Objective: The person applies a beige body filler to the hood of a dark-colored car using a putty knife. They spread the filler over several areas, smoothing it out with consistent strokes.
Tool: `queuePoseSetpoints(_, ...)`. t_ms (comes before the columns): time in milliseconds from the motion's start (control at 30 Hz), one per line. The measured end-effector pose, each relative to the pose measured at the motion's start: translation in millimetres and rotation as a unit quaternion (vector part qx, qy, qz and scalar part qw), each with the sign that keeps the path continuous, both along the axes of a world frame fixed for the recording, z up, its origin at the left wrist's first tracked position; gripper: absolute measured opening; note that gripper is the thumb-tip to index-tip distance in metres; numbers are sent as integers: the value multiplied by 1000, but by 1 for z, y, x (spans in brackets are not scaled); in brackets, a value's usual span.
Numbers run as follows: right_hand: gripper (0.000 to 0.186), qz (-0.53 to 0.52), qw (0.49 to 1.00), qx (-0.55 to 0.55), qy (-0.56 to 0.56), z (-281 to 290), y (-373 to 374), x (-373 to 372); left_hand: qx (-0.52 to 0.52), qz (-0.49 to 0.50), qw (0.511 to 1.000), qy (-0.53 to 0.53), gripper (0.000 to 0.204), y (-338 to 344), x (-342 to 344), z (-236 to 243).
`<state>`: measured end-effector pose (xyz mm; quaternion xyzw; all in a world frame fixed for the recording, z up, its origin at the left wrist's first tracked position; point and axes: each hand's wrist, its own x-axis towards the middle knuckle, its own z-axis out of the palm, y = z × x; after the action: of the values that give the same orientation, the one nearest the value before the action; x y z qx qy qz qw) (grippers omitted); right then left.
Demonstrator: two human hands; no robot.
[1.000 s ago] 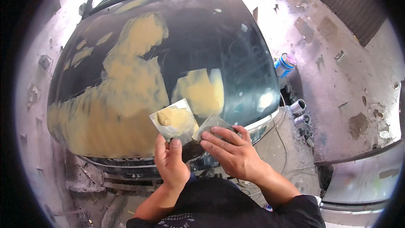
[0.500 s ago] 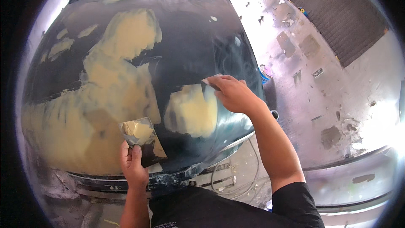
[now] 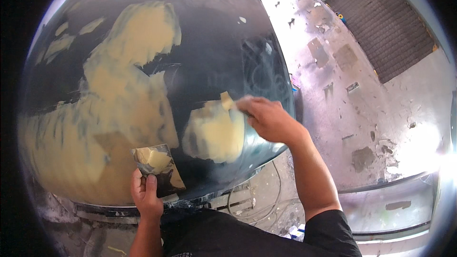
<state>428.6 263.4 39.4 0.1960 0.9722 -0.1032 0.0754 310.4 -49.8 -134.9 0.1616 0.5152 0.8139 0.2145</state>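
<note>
A patch of pale yellow filler (image 3: 214,133) sits on the near right part of a dark car hood (image 3: 214,43), its edges ragged and its top corner smeared toward the right hand (image 3: 269,119). That hand's grip is closed on a small spreader (image 3: 227,101) loaded with the same paste, its blade touching the patch's upper edge; the hand is blurred. Lower down, the left hand (image 3: 146,195) has its grip clamped on a flat mixing board (image 3: 154,164) carrying a lump of filler, held just over the hood's front edge. A far larger yellow spread (image 3: 114,100) covers the hood's left half, with smaller dabs near the windscreen. To the right lies a stained concrete floor (image 3: 381,128), brightly lit, with a dark grille-like panel (image 3: 381,28) at its far side.
</note>
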Motion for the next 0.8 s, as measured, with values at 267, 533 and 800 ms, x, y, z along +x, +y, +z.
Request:
queuePoseSetpoints(267,48,-20,1000,14,7,-19,6,-9,8,-4,1000,-16,31,-3,0,-5)
queuePoseSetpoints(533,45,-9,998,-12,56,0,24,-10,27,-12,1000,-9,31,-1,1,-6)
queuePoseSetpoints(800,46,-72,996,-57,10,-17,20,1,-26,-5,999,36,29,-6,1,-6)
